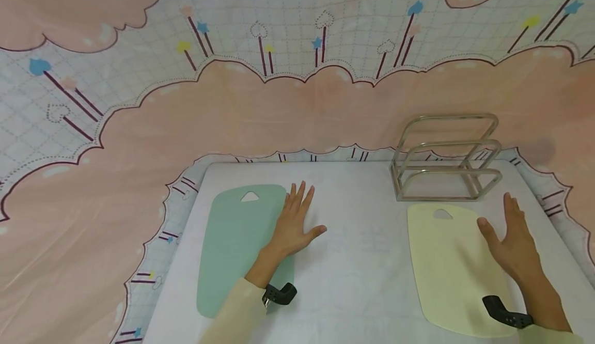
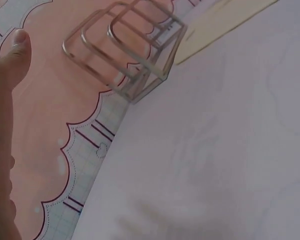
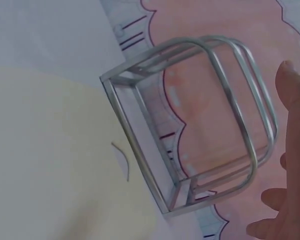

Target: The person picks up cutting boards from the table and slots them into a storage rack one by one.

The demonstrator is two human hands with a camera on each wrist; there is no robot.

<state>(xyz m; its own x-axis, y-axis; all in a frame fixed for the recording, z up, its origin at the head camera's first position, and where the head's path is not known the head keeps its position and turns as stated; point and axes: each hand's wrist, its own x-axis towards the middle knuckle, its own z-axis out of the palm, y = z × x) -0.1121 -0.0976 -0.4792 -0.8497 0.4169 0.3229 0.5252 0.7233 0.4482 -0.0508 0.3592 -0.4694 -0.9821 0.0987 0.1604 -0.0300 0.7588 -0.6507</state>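
My left hand [image 1: 293, 225], fingers straight and thumb spread, hovers over the right edge of a green cutting board [image 1: 241, 251] and holds nothing. Toward the right side of the table, my right hand [image 1: 513, 246] is held up with straight fingers beside and above a pale yellow cutting board [image 1: 451, 271], also holding nothing. Both boards lie flat, each with a handle hole at its far end. Behind the yellow board stands a metal rack [image 1: 446, 199] with several upright loops; the right wrist view shows the rack [image 3: 140, 150] close to that board's hole end.
A white table [image 1: 348, 261] carries everything, with bare surface between the two boards. A peach cloth with cloud and grid patterns [image 1: 302, 111] hangs behind and surrounds the table. Black straps [image 1: 281, 294] with camera mounts sit on both wrists.
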